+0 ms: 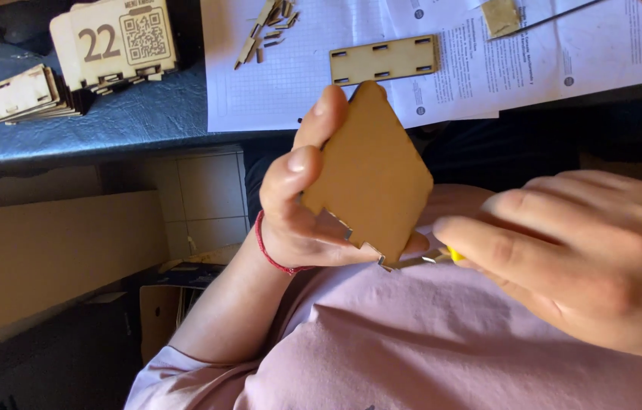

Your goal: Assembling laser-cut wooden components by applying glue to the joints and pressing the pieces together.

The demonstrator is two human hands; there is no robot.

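Desk [131, 121] with a dark top is stretching across the upper part of the view, and white printed sheets [488, 68] are lying on it. Your right hand [587, 262] is filling the lower right, fingers curled around a thin yellow-handled tool [442, 257] whose metal tip is touching the bottom notched edge of the panel. Your left hand [302, 205], with a red cord bracelet [268, 250] at the wrist, is grasping a flat brown wooden panel [370, 178], thumb on its face, holding it tilted above your lap and just below the desk edge. On the desk, a stack of similar wooden pieces [17, 99] is sitting at the far left beside an engraved wooden stand [120, 38]. A slotted wooden strip [383, 59] is resting on the paper, with small wooden offcuts [268, 26] lying near it.
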